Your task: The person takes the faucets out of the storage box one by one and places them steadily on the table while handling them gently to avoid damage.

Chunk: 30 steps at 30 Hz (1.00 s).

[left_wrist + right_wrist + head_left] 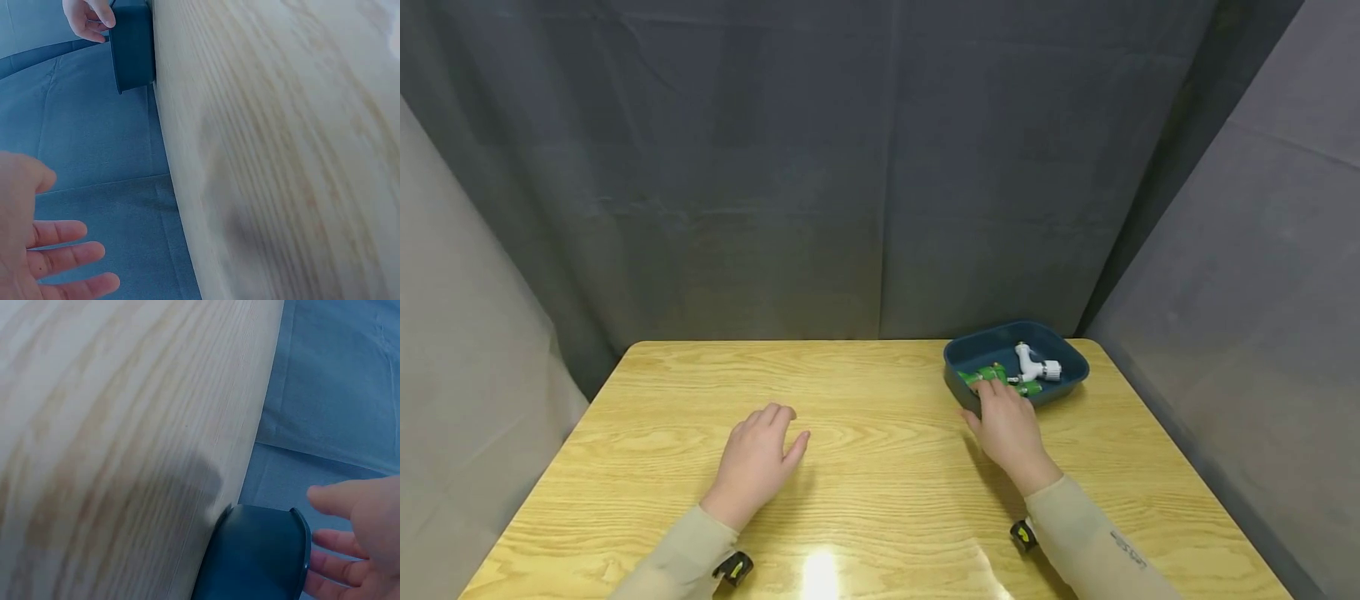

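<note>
A dark blue plastic bin (958, 354) stands at the table's back right. Inside lie a white tap-like fitting (1033, 365) with a ribbed knob and green pieces (988, 374) with metal ends, whose exact kind I cannot tell. My right hand (1009, 429) reaches over the bin's near rim, fingertips by the green pieces and partly hidden. In the right wrist view its thumb (340, 497) and fingers are spread apart beside the bin wall (256, 550), with no object between them. My left hand (754, 462) hovers over the table at left, fingers relaxed, holding nothing.
The wooden table (865, 400) extends under both hands. A dark grey curtain (775, 183) hangs behind its back edge, with pale cloth panels (1247, 292) on both sides. Black wrist devices (733, 568) sit below both wrists.
</note>
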Available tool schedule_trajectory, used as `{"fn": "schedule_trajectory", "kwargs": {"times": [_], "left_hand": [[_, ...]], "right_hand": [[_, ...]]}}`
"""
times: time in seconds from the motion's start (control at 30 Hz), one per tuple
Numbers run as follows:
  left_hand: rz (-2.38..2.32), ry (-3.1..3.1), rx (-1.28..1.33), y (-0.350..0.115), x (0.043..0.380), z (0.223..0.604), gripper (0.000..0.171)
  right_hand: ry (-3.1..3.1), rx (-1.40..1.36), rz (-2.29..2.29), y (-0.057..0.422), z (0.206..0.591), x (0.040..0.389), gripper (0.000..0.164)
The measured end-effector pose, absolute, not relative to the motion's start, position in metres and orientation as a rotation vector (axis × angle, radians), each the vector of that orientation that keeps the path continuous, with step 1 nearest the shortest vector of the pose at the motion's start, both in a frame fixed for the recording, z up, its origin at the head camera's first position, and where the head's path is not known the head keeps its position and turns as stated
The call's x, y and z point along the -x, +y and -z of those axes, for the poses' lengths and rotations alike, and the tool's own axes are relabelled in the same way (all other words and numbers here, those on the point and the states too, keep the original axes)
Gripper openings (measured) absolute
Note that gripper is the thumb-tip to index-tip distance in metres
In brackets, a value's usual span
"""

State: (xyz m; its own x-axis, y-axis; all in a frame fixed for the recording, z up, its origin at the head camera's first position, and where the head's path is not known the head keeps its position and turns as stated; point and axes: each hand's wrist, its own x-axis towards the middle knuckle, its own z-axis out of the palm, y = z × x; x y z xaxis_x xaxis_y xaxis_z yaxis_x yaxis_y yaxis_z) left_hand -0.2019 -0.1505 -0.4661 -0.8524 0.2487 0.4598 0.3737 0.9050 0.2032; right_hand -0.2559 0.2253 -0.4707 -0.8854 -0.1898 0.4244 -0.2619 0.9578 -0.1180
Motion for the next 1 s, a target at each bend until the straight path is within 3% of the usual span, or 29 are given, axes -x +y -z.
{"fn": "schedule_trajectory", "kwargs": {"times": [0.13,0.5,1.0], "left_hand": [[0.394,-2.644,0.449,-0.1505,0.2011,0.4674,0.032],[0.383,-2.652,0.463,-0.1489,0.1996,0.4669,0.030],[0.384,-2.665,0.545,-0.1478,0.2031,0.4674,0.035]], "right_hand": [[-2.696,-0.309,-0.224,0.2259,0.4712,0.2588,0.044],[-2.711,-0.265,-0.201,0.2287,0.4701,0.2657,0.015],[-2.725,-0.293,-0.195,0.2299,0.4690,0.2653,0.015]]}}
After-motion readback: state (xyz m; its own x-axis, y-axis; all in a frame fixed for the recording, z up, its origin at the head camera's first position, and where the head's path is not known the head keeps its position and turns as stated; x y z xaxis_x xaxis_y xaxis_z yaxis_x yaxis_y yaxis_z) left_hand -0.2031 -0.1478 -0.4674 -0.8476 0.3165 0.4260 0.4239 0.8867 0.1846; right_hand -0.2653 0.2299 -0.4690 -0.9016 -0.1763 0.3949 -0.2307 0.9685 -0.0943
